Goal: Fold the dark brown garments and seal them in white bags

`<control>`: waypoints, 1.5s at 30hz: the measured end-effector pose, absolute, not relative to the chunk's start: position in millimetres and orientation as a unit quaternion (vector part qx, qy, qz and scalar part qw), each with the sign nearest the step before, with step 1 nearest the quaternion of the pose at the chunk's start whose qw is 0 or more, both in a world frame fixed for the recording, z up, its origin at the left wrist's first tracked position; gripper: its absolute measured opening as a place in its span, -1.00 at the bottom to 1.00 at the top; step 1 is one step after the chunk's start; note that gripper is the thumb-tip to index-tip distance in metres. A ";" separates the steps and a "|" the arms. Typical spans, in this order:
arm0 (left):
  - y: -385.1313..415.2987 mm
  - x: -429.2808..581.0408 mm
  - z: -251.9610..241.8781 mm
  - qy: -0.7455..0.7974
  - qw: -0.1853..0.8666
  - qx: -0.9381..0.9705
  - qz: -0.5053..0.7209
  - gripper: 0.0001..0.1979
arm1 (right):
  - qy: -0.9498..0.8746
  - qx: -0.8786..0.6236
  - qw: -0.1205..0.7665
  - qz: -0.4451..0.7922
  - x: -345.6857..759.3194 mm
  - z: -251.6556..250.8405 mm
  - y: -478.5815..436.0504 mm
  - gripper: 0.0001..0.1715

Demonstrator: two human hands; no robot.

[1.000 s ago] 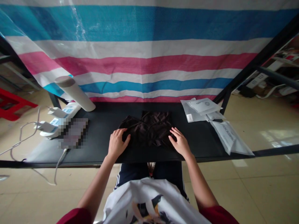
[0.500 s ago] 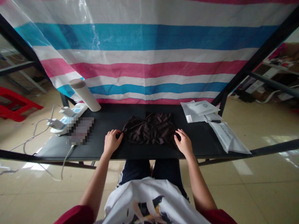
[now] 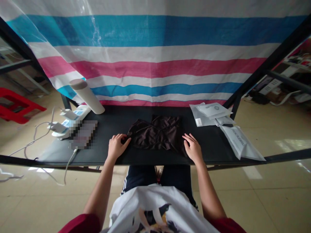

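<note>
A dark brown piece of thin, crumpled fabric (image 3: 157, 132) lies spread on the black tabletop (image 3: 114, 121) in front of me. Its kind of garment, if it is one, I cannot make out. At its left edge rests my left hand (image 3: 117, 147), fingers curved and thumb apart, the fingertips close to or touching the cloth. My right hand (image 3: 192, 148) lies by the right edge with its fingers spread, holding nothing.
Several frosted plastic packets (image 3: 213, 111) lie at the right, one packet (image 3: 239, 142) near the table's edge. At the left are a white bottle (image 3: 88, 97), a power strip (image 3: 73, 121) with plugs, and a blurred phone-like device (image 3: 84, 134) on a cable. Striped sheeting (image 3: 150, 68) hangs behind.
My right hand has shifted slightly right and its fingers are more extended. The left thumb has moved a little toward the fabric. The view has tilted slightly; the fabric lies nearly the same.
</note>
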State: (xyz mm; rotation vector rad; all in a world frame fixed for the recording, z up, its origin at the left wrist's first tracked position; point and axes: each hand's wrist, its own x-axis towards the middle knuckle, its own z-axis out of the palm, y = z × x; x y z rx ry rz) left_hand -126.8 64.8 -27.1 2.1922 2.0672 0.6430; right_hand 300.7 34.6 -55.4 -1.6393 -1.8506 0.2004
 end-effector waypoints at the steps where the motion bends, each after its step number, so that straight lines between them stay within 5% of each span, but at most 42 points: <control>1: 65.0 -127.0 -27.4 0.672 0.030 0.711 0.204 -0.64 | -0.705 -0.626 0.325 0.076 300.7 -55.6 34.7 -0.57; 11: 65.9 -128.7 -28.3 0.682 0.044 0.707 0.185 -0.80 | -0.691 -0.633 0.342 0.068 297.5 -53.5 33.5 -0.58; 25: 64.7 -125.4 -29.1 0.710 -0.007 0.682 0.173 -0.61 | -0.692 -0.632 0.343 0.062 296.6 -50.2 32.3 -0.60; 34: 64.3 -128.6 -32.7 0.704 -0.010 0.699 0.126 -0.68 | -0.705 -0.626 0.328 0.052 295.3 -48.4 30.5 -0.52; 45: 80.7 -47.5 11.2 0.601 0.258 0.651 0.385 -0.72 | -0.707 -0.625 0.326 0.055 295.8 -48.4 31.0 -0.53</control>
